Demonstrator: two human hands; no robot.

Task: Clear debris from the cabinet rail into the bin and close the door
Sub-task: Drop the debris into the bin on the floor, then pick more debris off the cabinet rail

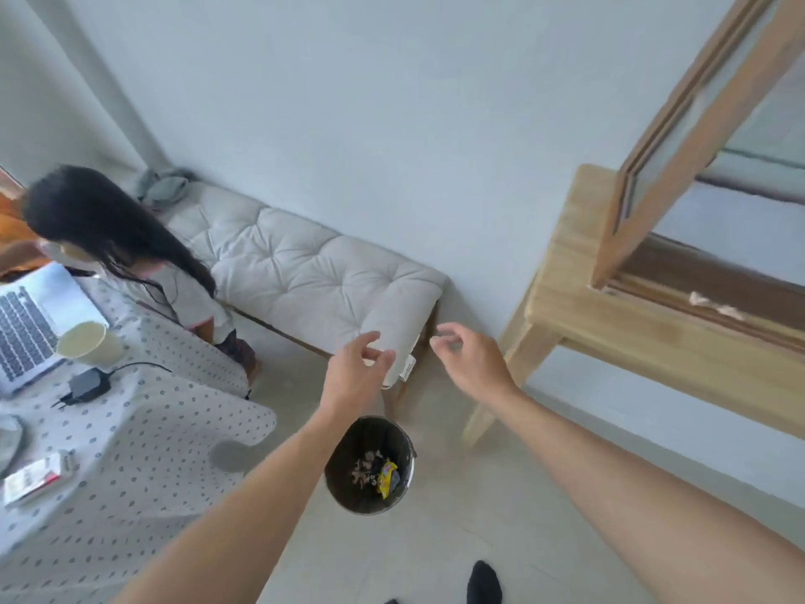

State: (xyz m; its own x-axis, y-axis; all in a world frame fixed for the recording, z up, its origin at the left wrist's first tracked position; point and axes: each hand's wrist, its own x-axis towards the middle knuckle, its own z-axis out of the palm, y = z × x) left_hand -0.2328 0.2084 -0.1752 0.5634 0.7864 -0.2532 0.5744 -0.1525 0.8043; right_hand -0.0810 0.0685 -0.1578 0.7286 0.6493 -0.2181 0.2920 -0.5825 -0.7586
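2 bare forearms with no sleeves, watch or rings lead to the left hand [355,371] and right hand [472,364]; a black sock [483,581] covers 1 foot.

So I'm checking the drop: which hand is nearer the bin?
Left. The left hand hovers just above the bin; the right hand is farther up-right, toward the cabinet.

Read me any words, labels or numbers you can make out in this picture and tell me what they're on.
Nothing is legible.
Cushion tag: dark print, too small to read.
Yellow wrapper in the bin: printing too blurred.
Red and white packet on the table: markings blurred.
Laptop keys: unreadable.
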